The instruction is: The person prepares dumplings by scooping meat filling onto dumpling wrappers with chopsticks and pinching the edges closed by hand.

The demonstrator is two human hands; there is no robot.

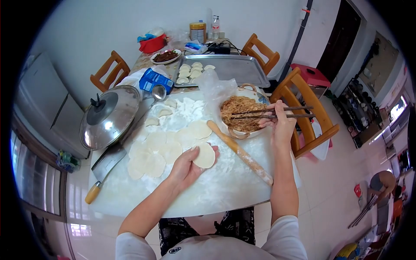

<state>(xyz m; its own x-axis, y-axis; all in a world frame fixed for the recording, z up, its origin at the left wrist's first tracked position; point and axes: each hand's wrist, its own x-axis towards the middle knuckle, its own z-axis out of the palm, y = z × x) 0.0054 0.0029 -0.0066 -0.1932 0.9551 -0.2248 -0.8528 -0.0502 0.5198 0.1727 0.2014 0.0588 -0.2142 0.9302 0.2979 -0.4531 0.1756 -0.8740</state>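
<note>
Holds a round dough wrapper (203, 156) in the left hand (189, 165), low over the surface (190, 203) and inward from its near edge, with the thumb lapping the wrapper's rim. Grips two dark chopsticks (260, 111) in the right hand (279, 119), with tips at the filling (240, 108); cannot tell how deep. To take filling well, keep the chopsticks close together, gather a compact, modest lump and shake off loose strands over the bowl (242, 134). Keep the wrapper flat and supported from below, and leave its rim clean and dry. Mind the rolling pin (240, 152), lying between both hands, toward the right edge.

Among containers, see first the bowl near the right edge, holding plenty of crumbly brown filling. Toward the far edge, find a metal tray (236, 71) with pale dumplings (196, 69) grouped at its left end and bare metal to the right. At the far left corner, note a plate (162, 63) of dark food and, just behind, a red container (152, 44) with contents too hidden to name.
</note>
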